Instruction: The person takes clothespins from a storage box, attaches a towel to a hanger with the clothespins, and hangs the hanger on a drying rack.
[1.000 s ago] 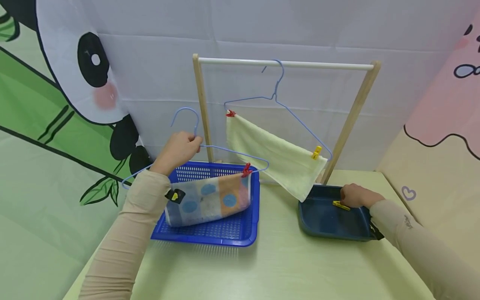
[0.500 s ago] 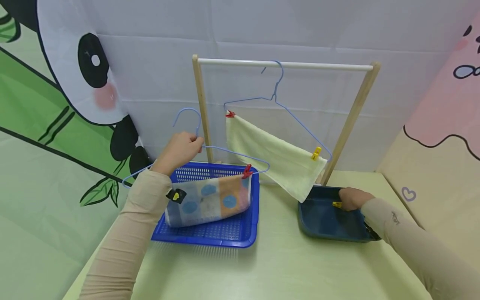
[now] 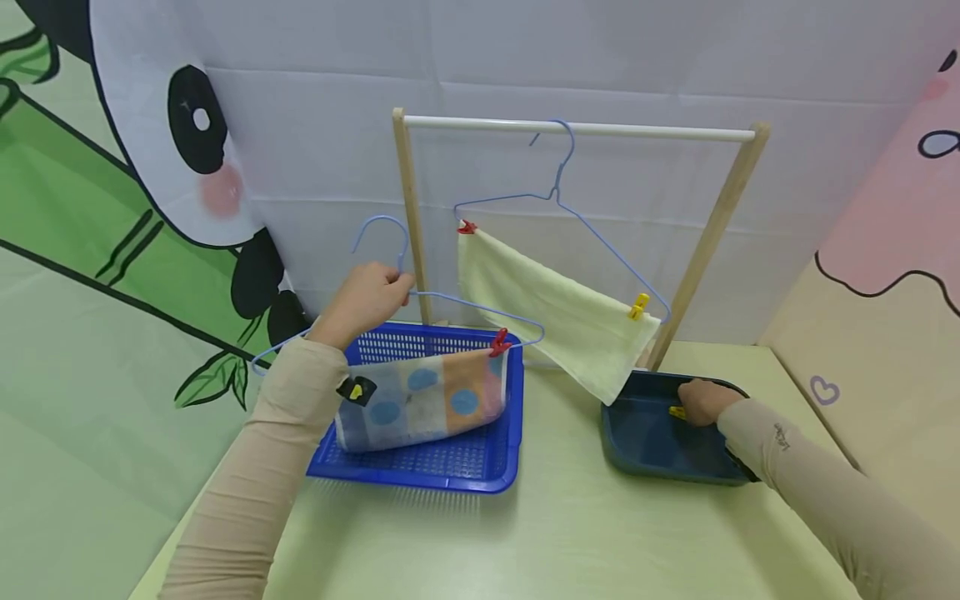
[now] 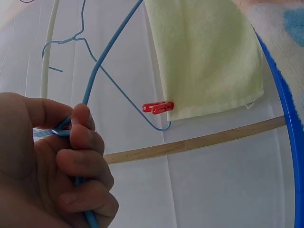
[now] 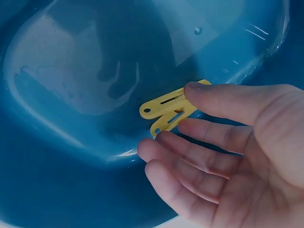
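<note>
My left hand [image 3: 363,304] grips a blue wire hanger [image 3: 480,307] just under its hook, its fingers [image 4: 88,166] curled round the wire in the left wrist view. From that hanger hangs a folded towel [image 3: 427,398] with blue dots and coloured squares, held at its right corner by a red clothespin [image 3: 500,342]. The towel's upper left corner is hidden behind my wrist. Over in the dark blue tray [image 3: 637,462], my right hand [image 3: 705,402] pinches a yellow clothespin [image 5: 166,107] between thumb and index finger, the other fingers loosely bent.
Behind stands a wooden rack with a white bar [image 3: 480,123]. On it another blue hanger [image 3: 611,246] carries a pale yellow towel [image 3: 551,308], pinned by a red clothespin [image 3: 467,227] and a yellow clothespin [image 3: 638,307]. A blue basket [image 3: 450,482] sits beneath the dotted towel on the table [image 3: 547,533].
My right hand has shifted slightly left inside the tray and now covers more of the yellow clothespin. The left hand keeps its hold on the hanger. The head view has turned slightly left.
</note>
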Demonstrator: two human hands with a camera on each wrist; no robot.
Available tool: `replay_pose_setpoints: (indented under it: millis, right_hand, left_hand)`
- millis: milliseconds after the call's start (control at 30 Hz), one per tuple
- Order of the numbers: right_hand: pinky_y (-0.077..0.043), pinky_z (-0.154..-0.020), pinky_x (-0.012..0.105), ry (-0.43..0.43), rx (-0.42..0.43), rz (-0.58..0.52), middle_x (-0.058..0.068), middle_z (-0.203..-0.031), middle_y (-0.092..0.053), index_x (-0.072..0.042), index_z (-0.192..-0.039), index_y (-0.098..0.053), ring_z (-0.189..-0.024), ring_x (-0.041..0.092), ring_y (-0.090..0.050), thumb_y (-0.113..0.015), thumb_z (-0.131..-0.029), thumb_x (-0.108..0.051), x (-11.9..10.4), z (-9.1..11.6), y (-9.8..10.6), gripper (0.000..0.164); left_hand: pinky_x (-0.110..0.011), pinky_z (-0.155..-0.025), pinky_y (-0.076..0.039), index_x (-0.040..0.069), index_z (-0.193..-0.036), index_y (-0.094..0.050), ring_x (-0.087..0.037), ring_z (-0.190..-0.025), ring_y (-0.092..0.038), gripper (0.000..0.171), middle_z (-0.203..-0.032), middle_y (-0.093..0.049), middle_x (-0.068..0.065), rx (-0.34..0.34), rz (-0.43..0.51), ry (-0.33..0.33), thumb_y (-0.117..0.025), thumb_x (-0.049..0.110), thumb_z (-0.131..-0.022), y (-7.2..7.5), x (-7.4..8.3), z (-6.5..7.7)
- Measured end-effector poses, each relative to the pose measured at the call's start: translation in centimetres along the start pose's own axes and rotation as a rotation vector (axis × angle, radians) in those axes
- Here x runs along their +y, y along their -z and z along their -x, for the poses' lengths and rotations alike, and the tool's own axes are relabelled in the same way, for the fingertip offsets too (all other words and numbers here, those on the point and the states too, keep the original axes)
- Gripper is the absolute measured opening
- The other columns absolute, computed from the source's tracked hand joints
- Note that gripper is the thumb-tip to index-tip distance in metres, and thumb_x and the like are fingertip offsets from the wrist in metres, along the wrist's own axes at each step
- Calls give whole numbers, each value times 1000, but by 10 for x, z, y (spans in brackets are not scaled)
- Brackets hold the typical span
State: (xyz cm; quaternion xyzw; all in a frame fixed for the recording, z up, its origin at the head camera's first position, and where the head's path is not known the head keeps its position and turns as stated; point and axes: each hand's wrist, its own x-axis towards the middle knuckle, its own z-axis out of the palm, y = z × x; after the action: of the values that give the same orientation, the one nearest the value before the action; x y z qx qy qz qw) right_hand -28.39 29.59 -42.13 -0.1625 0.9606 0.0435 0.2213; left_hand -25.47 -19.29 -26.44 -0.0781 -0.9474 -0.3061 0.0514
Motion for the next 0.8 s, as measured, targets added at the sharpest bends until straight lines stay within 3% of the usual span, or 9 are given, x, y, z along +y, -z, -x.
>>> replay_pose_setpoints:
  millis: [533, 800]
  right_hand:
    - [-37, -56, 32, 47, 62, -37, 5, -65, -48, -7, -71, -49, -56, 17, -43, -56, -85, 8, -5, 7, -3, 21]
    - [-37, -56, 32, 37, 66, -74, 6, -68, -49, -5, -75, -50, -58, 18, -45, -54, -85, 10, -4, 7, -6, 18]
  left_hand:
    - [-30, -50, -33, 4, -72, -63, -19, -51, -39, 42, -57, -43, -3, 3, -3, -5, -37, 26, -96, -2, -2, -1]
    - [-30, -51, -33, 4, -72, -63, -19, -52, -40, 42, -57, -44, -3, 6, -15, -5, -38, 27, -97, -1, -1, 0]
